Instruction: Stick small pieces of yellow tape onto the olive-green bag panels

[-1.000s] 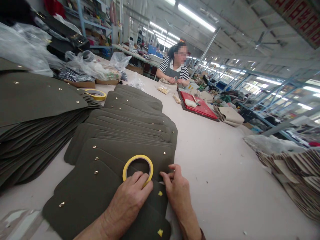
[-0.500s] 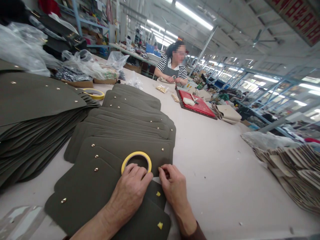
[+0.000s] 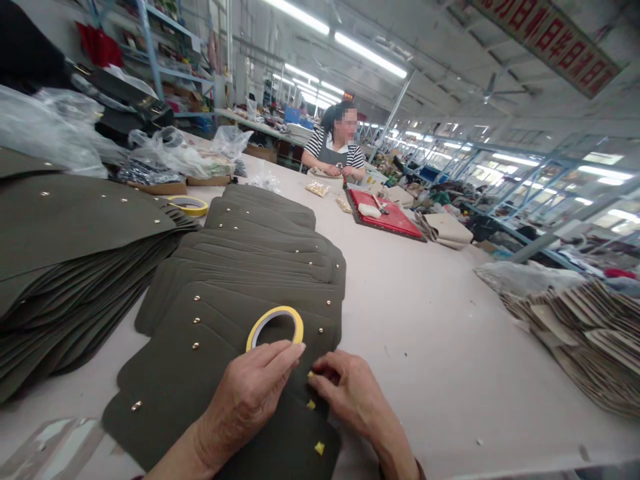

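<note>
Dark green flat pieces [image 3: 260, 267] with small metal studs overlap in a row on the table. My left hand [image 3: 250, 390] grips a roll of yellow tape [image 3: 276, 312], its ring tilted up above the pieces. My right hand [image 3: 350, 387] pinches a small bit of yellow tape [image 3: 311, 375] at the right edge of a piece. Below it, two more yellow bits [image 3: 319, 448] stick to the green pieces near their right edges.
A larger green stack [image 3: 90, 253] lies at left, with another tape roll [image 3: 187, 205] behind it. Beige pieces [image 3: 575, 327] are piled at right. Across the table [image 3: 410, 300], a person [image 3: 335, 147] works near a red board [image 3: 387, 215].
My right hand has moved down and now has a yellow bit at its fingertips. My left hand has tilted beneath the tape roll. One more stud shows on the upper piece. The view has shifted slightly.
</note>
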Tool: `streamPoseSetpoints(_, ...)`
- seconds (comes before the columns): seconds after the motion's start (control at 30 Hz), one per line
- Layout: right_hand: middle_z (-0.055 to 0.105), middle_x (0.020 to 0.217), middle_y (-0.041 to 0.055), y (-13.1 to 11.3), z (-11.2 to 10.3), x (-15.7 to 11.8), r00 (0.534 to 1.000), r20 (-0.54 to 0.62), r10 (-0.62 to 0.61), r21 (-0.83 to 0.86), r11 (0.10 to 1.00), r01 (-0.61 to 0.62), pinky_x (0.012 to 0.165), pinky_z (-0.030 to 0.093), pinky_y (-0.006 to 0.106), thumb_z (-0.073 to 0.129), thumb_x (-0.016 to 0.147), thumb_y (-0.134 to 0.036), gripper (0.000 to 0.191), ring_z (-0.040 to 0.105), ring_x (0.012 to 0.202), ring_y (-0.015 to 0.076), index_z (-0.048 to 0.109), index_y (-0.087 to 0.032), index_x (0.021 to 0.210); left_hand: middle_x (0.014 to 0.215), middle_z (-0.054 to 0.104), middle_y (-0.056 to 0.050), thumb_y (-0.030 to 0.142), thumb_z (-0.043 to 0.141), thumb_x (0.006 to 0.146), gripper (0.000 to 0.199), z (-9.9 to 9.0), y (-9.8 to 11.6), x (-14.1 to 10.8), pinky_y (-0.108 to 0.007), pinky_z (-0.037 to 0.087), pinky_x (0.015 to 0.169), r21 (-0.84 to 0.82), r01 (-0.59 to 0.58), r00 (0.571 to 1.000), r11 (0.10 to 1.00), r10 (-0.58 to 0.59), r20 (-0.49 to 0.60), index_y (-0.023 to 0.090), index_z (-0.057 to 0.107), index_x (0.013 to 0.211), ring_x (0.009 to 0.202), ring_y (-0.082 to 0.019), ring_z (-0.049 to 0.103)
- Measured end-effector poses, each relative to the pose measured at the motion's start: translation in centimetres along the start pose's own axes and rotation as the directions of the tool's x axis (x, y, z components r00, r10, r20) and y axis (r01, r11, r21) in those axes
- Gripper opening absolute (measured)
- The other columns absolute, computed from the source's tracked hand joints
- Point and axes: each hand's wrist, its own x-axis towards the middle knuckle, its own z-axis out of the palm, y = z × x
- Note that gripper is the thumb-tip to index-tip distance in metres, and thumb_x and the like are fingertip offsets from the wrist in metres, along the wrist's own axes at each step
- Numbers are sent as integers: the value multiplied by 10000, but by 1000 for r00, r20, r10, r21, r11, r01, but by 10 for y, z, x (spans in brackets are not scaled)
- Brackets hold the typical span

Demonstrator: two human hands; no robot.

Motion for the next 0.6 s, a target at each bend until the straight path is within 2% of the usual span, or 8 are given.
streamPoseSetpoints(0.07,715,809,16,-3,0,-2,987,-147,-59,133,988,79,684,507,274,638,843,-179,140,651,715,161,714,-209,957,1148,723,-109,135,506,979,386,-1,1,1,-226,545,882,0,5,1000,1000,-5,-4,103,494,1364,985,-146,694)
streamPoseSetpoints(0.13,718,893,34,-8,2,-3,938,-295,-181,184,953,242,724,530,274,602,882,-161,190,653,770,157,681,-204,1049,1179,720,-134,191,501,993,428,-2,2,2,-231,564,830,38,12,1000,999,-11,-17,78,443,1402,924,-150,717)
streamPoseSetpoints(0.17,715,939,41,-10,3,-3,908,-325,-263,169,929,329,754,537,275,591,890,-138,218,652,812,158,665,-208,1083,1179,722,-139,211,494,999,425,-2,2,2,-236,573,802,60,11,1000,998,-9,-23,73,442,1397,892,-153,725)
streamPoseSetpoints(0.27,700,1026,60,-17,5,-2,826,-319,-465,67,858,509,827,541,292,568,900,-71,294,632,918,168,632,-221,1144,1144,739,-127,226,453,1016,366,-3,4,2,-249,582,741,108,-10,1000,994,10,-1,85,468,1353,820,-155,733)
streamPoseSetpoints(0.37,695,1020,78,-21,7,-1,775,-275,-570,-21,809,588,818,549,300,536,907,-37,278,613,914,176,641,-210,1098,1078,758,-110,222,411,1028,325,-5,7,3,-245,577,685,123,-9,1000,992,8,14,91,483,1316,745,-146,725)
streamPoseSetpoints(0.5,696,867,74,-20,13,2,712,-265,-650,-134,756,640,690,535,285,490,901,-42,218,601,771,175,627,-184,993,944,773,-72,232,360,1043,313,-6,7,2,-222,564,634,155,-36,999,987,33,23,92,500,1286,672,-129,711)
streamPoseSetpoints(0.6,667,700,37,-16,25,8,605,-378,-701,-239,705,668,557,472,261,462,851,-38,204,575,619,158,586,-197,879,966,775,-82,198,331,1043,294,-5,2,1,-180,565,729,179,-126,991,976,131,-15,90,539,1221,822,-127,739)
